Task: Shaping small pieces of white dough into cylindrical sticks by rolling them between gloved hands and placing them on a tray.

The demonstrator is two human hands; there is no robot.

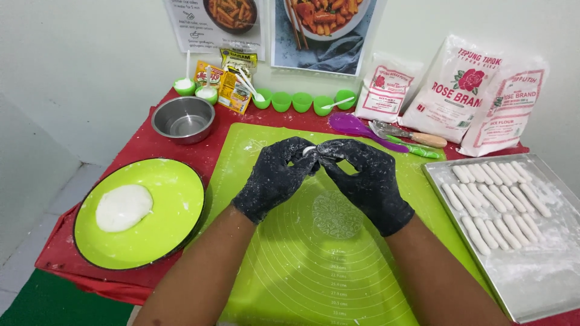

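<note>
So both hands (320, 175) meet over the middle of the baking mat (314, 259), pinching a bit of dough (309, 150). Plate (175, 205) with a dough lump (124, 207) sits left of the mat, steel bowl (183, 119) behind it. Tray (531, 265) of dough sticks (495, 202) on the right, 3 flour bags (453, 90) behind.

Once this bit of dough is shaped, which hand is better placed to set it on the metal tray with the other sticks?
Right hand, probably. The metal tray lies on that side, beside it, while the left hand would have to cross over. Both hands pinch the dough piece.
</note>
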